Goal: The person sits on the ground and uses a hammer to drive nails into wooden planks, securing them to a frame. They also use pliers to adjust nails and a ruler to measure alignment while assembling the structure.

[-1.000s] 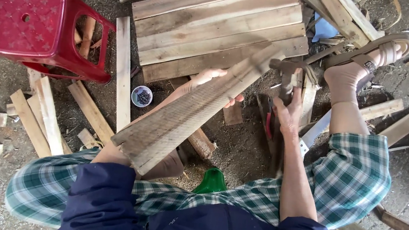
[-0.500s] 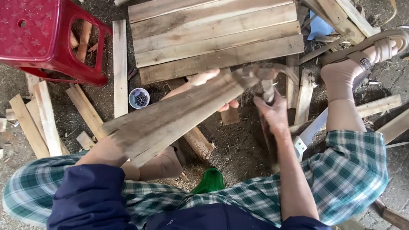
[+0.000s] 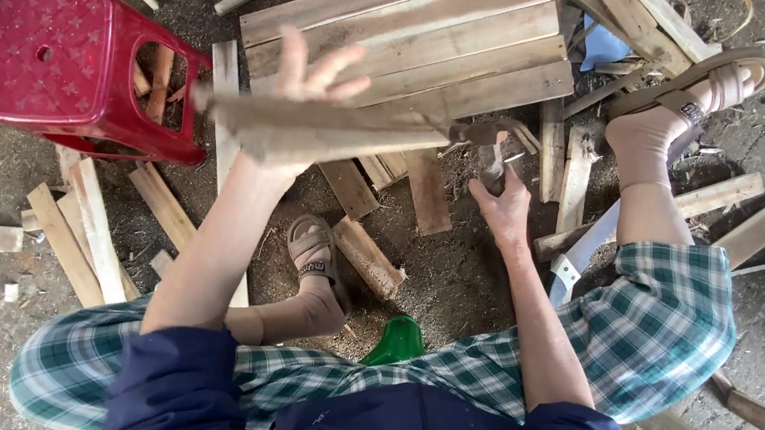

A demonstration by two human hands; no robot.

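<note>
Two hands worked one plank (image 3: 334, 131). My left hand (image 3: 305, 95) carried it edge-on at chest height, level, above the dirt floor (image 3: 451, 278); the palm lay against it with the fingers (image 3: 322, 64) spread wide rather than wrapped. My right hand (image 3: 500, 203) was closed around a hammer (image 3: 491, 151) whose head touched the plank's right end. Beyond lay a panel (image 3: 419, 32) of joined boards, a red stool (image 3: 65, 68) stood left, and offcuts littered the ground.
</note>
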